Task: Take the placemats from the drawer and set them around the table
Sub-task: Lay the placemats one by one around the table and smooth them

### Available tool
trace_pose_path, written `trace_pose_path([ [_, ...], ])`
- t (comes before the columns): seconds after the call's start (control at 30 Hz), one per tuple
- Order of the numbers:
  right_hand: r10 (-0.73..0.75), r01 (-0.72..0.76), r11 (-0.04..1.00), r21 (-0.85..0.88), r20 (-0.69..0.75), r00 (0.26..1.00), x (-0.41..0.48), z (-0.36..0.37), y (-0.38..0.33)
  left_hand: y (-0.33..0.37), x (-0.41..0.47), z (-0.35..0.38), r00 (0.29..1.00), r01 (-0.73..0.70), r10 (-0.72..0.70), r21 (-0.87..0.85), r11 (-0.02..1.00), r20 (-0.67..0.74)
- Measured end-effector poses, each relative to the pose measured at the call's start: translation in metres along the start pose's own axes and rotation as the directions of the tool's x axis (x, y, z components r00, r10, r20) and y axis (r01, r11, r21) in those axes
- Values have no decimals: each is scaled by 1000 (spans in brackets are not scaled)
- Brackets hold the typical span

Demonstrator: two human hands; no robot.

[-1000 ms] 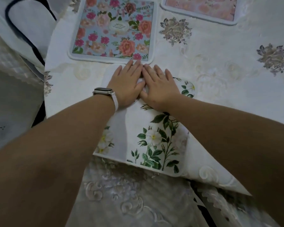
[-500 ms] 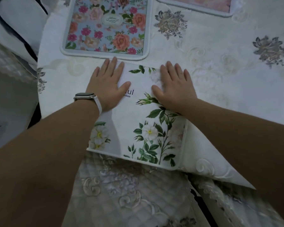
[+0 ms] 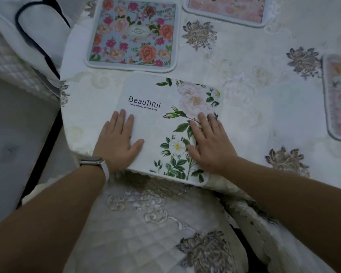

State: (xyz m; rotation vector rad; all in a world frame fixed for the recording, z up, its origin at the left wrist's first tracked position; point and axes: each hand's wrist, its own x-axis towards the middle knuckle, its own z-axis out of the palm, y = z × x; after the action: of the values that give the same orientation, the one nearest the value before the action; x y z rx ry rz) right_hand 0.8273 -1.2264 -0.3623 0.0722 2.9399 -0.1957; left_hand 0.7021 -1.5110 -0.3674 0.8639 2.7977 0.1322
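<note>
**A:** The white placemat (image 3: pixel 156 123) lies flat at the near edge of the table (image 3: pixel 264 107), dead centre in view, its lettering showing in full.

**B:** And both hands are on it! The left hand (image 3: pixel 117 142) is at 8 o'clock on the mat and the right hand (image 3: pixel 211 146) at 4 o'clock. Their fingers are straight and spread, palms pressing down, gripping nothing.

**A:** I read this as the smoothing step, this mat all but placed. A near corner looks to poke past the table rim, so a small nudge toward 12 o'clock may be needed before they lift off.

**B:** Further out, a blue rose placemat (image 3: pixel 132 34) lies at 12 o'clock, a pink placemat (image 3: pixel 224 10) at 1, and a fourth placemat (image 3: pixel 339 99) at 3. A watch (image 3: pixel 92 161) is on the left wrist, and a chair cushion (image 3: pixel 146 223) sits at 6.

**A:** What's changed? A second ago the hands were side by side at the mat's far edge. Now they've swept apart and back toward the body, uncovering the print.
</note>
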Motion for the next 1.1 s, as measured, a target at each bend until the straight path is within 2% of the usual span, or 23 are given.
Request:
trace_pose_path([
  [0.1,-45,45,999,-4,6,999,-17,5,-27,17,-16,5,999,-51,50,43,998,7],
  [0.27,-133,132,991,33,16,991,-13,12,-76,60,-11,12,975,-219,218,59,974,35],
  [0.47,-140,141,989,45,-23,990,-7,15,-73,65,-10,12,981,-194,194,25,981,20],
  [0.53,-108,110,993,43,-29,994,-3,14,-67,66,-9,9,990,-143,143,5,990,11],
  [0.63,18,-15,997,81,-33,999,3,9,-49,58,-11,5,999,-42,42,11,999,12],
  [0.83,234,-236,969,67,36,972,-19,1,3,27,-38,-10,997,17,-21,47,999,81],
  [1.1,216,-218,976,23,78,973,-67,-26,28,43,-37,-45,990,-50,42,55,997,135],
])
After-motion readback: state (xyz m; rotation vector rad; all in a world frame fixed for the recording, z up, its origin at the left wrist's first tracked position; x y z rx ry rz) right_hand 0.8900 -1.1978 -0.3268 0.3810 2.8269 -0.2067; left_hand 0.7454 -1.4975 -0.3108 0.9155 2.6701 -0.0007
